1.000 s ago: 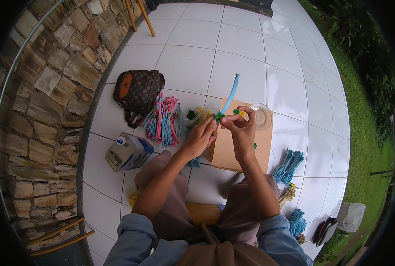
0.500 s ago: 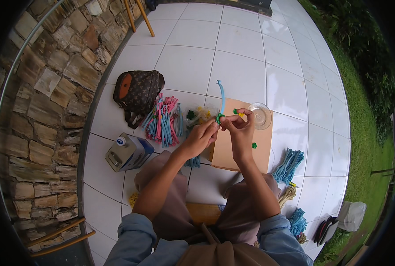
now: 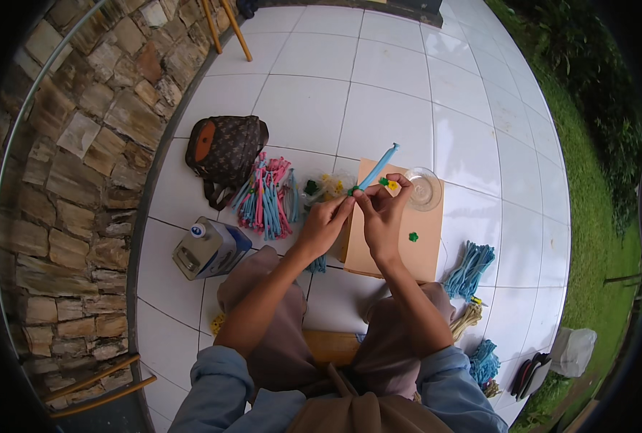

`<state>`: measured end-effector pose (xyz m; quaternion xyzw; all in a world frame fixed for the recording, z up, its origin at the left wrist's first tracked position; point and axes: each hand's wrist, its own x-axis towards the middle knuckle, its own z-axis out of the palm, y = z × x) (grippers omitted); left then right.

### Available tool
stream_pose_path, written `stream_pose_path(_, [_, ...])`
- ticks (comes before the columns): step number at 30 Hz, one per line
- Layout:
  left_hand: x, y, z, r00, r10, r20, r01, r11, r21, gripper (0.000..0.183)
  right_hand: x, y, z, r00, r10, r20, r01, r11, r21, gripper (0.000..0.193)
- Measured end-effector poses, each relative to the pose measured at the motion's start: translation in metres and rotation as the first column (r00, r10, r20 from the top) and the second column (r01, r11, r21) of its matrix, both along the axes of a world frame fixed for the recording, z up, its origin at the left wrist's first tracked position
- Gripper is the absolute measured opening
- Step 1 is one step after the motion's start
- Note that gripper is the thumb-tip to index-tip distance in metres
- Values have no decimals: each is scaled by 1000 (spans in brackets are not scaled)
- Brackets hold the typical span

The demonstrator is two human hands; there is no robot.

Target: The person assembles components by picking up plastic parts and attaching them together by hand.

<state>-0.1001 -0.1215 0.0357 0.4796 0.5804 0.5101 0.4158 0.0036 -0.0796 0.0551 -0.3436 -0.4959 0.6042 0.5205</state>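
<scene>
Above the front of a tan board (image 3: 380, 252), my hands meet at a small green flower-shaped piece (image 3: 353, 191). My left hand (image 3: 324, 226) pinches this green piece. From it a light-blue strip (image 3: 379, 166) with a knobbed end slants up to the right. The thumb of my right hand (image 3: 384, 225) presses at the strip's base. Its raised fingers also keep hold of a small green and yellow flower piece (image 3: 389, 184). Another green flower piece (image 3: 413, 237) lies on the board. My fingers partly hide the join between strip and green piece.
A clear round dish (image 3: 423, 189) sits on the board's far right corner. Left of the board are clear bags (image 3: 330, 186) of small pieces, pink and blue strips (image 3: 266, 195), a backpack (image 3: 227, 148) and a metal can (image 3: 209, 249). Blue bundles (image 3: 469, 270) lie at right.
The blue strip has swung from nearly upright to a slant toward the right. My left hand and the green piece have shifted slightly left, and my right hand has turned a little.
</scene>
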Motion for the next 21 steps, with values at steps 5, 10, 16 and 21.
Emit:
stream_pose_path(5, [0,-3,2,992,48,-115,-44,998,37,30,-7,-4,-3,999,-45,14,45,999,-10,43])
stream_pose_path(10, [-5,-10,-6,982,94,-161,-81,993,87,31,-23,-9,-6,998,-64,-15,64,998,16,40])
stream_pose_path(16, [-36,-21,-13,980,5,198,32,982,-183,31,-30,3,9,991,131,35,-124,980,-153,48])
stream_pose_path(21, [-81,-37,-15,978,-64,-197,56,997,-47,28,-51,6,0,993,101,59,-93,986,-138,59])
